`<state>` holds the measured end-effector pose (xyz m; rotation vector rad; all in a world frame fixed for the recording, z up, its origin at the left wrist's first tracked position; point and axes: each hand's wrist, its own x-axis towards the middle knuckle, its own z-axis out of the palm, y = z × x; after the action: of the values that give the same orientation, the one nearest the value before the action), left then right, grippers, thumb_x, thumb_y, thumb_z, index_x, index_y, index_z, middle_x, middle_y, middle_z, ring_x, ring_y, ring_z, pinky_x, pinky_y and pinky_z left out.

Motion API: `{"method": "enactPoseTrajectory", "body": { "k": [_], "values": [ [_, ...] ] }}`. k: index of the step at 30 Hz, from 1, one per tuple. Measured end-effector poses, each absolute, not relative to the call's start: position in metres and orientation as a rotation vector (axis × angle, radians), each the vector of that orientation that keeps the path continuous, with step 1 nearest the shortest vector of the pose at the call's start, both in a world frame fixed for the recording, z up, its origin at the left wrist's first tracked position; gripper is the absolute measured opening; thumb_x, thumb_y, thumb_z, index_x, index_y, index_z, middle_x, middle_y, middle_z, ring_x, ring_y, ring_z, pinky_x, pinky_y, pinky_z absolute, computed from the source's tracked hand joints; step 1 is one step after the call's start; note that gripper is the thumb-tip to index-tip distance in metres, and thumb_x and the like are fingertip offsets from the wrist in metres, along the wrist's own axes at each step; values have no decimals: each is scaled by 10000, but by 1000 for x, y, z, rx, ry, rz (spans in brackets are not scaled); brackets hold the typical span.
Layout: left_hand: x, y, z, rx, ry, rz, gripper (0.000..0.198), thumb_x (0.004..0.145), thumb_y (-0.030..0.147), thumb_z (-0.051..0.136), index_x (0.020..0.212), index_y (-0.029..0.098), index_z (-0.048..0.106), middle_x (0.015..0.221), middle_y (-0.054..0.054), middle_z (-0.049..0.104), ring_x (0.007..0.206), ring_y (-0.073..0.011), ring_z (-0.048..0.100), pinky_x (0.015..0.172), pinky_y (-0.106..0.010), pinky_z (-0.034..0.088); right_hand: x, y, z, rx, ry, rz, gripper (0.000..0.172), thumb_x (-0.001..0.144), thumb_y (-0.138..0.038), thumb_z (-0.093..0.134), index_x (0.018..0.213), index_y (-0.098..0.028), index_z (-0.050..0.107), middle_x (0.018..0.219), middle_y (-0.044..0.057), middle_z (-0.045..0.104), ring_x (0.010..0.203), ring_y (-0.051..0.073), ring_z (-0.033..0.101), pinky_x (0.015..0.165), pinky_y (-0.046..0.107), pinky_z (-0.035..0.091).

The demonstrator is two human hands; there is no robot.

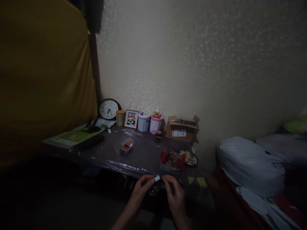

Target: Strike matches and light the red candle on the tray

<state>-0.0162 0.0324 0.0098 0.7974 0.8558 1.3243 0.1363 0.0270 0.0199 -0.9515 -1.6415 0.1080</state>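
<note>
My left hand (143, 188) pinches a small white rectangular piece (157, 178) between thumb and fingers, just in front of the table's near edge. Facing it, my right hand (174, 191) has thumb and forefinger closed in a pinch by the white piece's right end; whatever it holds is too small and dark to make out. Beyond my hands is a round dish (171, 160) of dark bits with red pieces standing at its rim. A second round dish (188, 157), full of small pale sticks, adjoins it on the right.
On the dark plastic-covered table (144, 153) sits a clear-wrapped orange pack (127, 145). Along the wall stand a clock (109, 109), a panda picture (131, 119), tubs (144, 122) and an open carton (181, 130). Flat green books (76, 135) lie left; a pale bag (250, 164) bulges right.
</note>
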Motion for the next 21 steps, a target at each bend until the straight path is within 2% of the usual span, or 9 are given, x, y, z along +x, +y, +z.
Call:
{"method": "enactPoseTrajectory", "body": {
  "k": [7,11,14,18,21],
  "values": [
    [-13,27,12,753,724,1332,234,677,343,715,826,168,673,762,-16,679,699,-142,584,668,-232,422,136,27,21,-944,-1671,65,138,875,-165,496,917,-223,613,879,34,680,846,150,644,778,261,511],
    [-12,27,14,726,701,1325,236,683,348,710,833,170,673,761,-23,687,723,-158,598,684,-247,431,139,25,32,-984,-1595,5,126,872,-180,496,874,-216,617,841,37,685,803,156,654,736,267,526],
    [-11,29,12,725,697,1340,213,683,328,715,821,170,678,770,-28,693,751,-161,604,709,-248,434,138,19,40,-957,-1561,-2,113,864,-190,506,894,-213,613,879,51,692,842,169,654,760,291,527],
    [-11,27,15,714,625,1366,201,688,313,712,824,169,684,787,-39,701,737,-155,609,712,-252,442,139,25,34,-959,-1725,10,181,865,-185,471,866,-222,648,827,39,705,772,167,659,712,286,527],
    [-13,22,23,691,609,1362,199,680,313,718,813,167,691,818,-50,706,765,-164,618,722,-258,447,144,37,27,-1088,-1555,25,195,862,-241,470,847,-208,661,827,46,710,763,175,657,695,288,527]
  ]
}}
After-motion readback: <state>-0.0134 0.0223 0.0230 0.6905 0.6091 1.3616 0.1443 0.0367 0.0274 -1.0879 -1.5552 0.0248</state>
